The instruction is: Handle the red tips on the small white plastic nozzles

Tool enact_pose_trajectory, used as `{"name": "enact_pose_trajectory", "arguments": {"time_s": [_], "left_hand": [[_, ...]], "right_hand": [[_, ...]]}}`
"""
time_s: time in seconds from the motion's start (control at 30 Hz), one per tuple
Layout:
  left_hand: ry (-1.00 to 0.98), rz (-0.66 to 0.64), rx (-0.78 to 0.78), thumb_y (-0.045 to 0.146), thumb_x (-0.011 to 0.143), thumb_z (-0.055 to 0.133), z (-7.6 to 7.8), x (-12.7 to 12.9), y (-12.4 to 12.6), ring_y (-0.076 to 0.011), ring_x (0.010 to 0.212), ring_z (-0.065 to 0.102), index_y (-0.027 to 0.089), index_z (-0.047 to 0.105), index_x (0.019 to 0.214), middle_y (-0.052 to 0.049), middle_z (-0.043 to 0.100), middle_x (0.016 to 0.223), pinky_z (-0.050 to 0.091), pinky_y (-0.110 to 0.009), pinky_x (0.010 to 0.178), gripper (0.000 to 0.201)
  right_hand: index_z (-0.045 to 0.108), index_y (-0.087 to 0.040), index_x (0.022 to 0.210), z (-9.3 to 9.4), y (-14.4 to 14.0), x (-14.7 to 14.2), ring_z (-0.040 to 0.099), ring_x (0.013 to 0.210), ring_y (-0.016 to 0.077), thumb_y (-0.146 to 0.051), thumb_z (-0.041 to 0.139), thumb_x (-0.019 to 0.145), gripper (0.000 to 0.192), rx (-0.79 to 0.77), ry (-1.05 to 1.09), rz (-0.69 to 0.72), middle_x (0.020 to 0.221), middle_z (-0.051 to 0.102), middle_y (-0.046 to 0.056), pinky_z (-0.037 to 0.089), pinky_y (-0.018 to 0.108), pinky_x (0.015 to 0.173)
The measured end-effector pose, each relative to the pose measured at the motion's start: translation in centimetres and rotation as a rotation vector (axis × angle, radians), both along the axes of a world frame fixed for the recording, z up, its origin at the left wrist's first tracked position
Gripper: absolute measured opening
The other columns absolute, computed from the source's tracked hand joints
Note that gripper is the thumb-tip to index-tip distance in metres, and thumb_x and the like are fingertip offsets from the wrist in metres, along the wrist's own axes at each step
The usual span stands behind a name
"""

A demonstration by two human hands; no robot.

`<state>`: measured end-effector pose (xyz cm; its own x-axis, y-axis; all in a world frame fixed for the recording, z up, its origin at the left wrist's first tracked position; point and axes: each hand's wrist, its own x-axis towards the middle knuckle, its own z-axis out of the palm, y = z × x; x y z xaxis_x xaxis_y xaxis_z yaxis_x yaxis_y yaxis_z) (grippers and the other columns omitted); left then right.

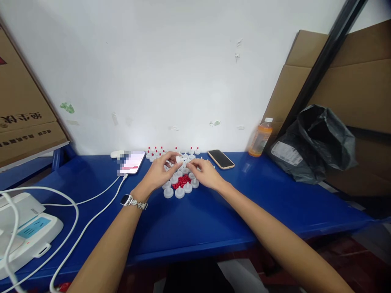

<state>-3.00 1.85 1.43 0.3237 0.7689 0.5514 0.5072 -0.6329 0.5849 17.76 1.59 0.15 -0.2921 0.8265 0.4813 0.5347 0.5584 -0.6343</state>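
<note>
Two hands work over small caps on a blue table.

Head view: the left hand pinches a small white cap in its fingers above a cluster of white caps ringing red tips; the right hand rests just beside, fingers together, though what they grip is unclear.

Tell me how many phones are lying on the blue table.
2. A lit phone on a white cable lies left of the left hand; a dark phone lies right of the right hand. None seems hidden.
</note>
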Motion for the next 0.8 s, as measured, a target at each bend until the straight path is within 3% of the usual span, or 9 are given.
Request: {"name": "enact_pose_trajectory", "arguments": {"time_s": [0.13, 0.27, 0.37, 0.47, 0.6, 0.7, 0.8], "left_hand": [[0.019, -0.007, -0.028, 0.044, 0.09, 0.059, -0.2, 0.9, -0.3, -0.0197, 0.091, 0.066, 0.022, 0.063, 0.114, -0.005, 0.07, 0.098, 0.052, -0.034, 0.081, 0.033], [0.019, -0.047, -0.03, 0.047, 0.09, 0.058, -0.8, 2.4, -0.5, -0.0185, 0.084, 0.065, 0.022, 0.06, 0.119, -0.004, 0.07, 0.095, 0.052, -0.034, 0.078, 0.038], [0.022, -0.066, -0.051, 0.047, 0.091, 0.057, -1.0, 3.2, -0.3, -0.0196, 0.09, 0.065, 0.023, 0.048, 0.136, -0.006, 0.07, 0.108, 0.052, -0.034, 0.077, 0.052], [0.059, -0.025, -0.054, 0.046, 0.093, 0.053, -0.9, 3.6, 0.3, -0.0209, 0.095, 0.064, 0.023, 0.051, 0.132, -0.008, 0.068, 0.114, 0.052, -0.036, 0.079, 0.045], [0.195, 0.029, 0.01, 0.047, 0.094, 0.049, -0.7, 4.2, 1.6, -0.0246, 0.098, 0.062, 0.022, 0.063, 0.103, -0.008, 0.067, 0.108, 0.05, -0.04, 0.083, 0.03], [0.254, 0.052, 0.028, 0.046, 0.094, 0.048, -1.0, 4.9, 2.2, -0.027, 0.099, 0.061, 0.022, 0.063, 0.1, -0.008, 0.066, 0.106, 0.049, -0.042, 0.083, 0.029], [0.25, 0.06, 0.027, 0.045, 0.094, 0.048, -1.6, 5.1, 2.3, -0.0275, 0.102, 0.061, 0.022, 0.064, 0.098, -0.007, 0.066, 0.105, 0.049, -0.043, 0.085, 0.028]], "right_hand": [[0.066, -0.019, 0.099, 0.1, 0.3, 0.6, 0.058, 0.07, 0.0144, -0.045, 0.052, 0.093, 0.03, -0.1, 0.236, 0.038, 0.074, 0.065, 0.0, 0.042, 0.025, 0.067], [0.065, -0.018, 0.092, 0.3, 0.7, 1.0, 0.064, 0.073, 0.0156, -0.049, 0.065, 0.084, 0.032, -0.164, 0.402, 0.174, 0.079, 0.069, 0.003, 0.047, 0.026, 0.068], [0.064, -0.017, 0.087, 1.0, 1.8, 2.3, 0.064, 0.071, 0.0154, -0.044, 0.065, 0.083, 0.027, -0.077, 0.418, 0.066, 0.078, 0.069, 0.004, 0.047, 0.026, 0.067], [0.067, -0.017, 0.086, 1.6, 4.3, 4.5, 0.064, 0.071, 0.0157, -0.033, 0.063, 0.083, 0.017, 0.026, 0.28, -0.181, 0.077, 0.07, 0.004, 0.047, 0.026, 0.067], [0.072, -0.018, 0.084, 1.5, 8.5, 6.2, 0.066, 0.075, 0.0174, -0.021, 0.062, 0.079, 0.011, -0.043, -0.07, -0.387, 0.081, 0.073, 0.006, 0.046, 0.025, 0.067], [0.075, -0.019, 0.089, 0.9, 10.9, 5.6, 0.068, 0.078, 0.019, -0.021, 0.061, 0.081, 0.016, -0.122, -0.266, -0.44, 0.088, 0.075, 0.007, 0.045, 0.025, 0.068], [0.076, -0.018, 0.084, 0.3, 12.4, 4.4, 0.068, 0.077, 0.0198, -0.022, 0.065, 0.078, 0.013, -0.168, -0.326, -0.411, 0.085, 0.075, 0.008, 0.045, 0.025, 0.067]]}}
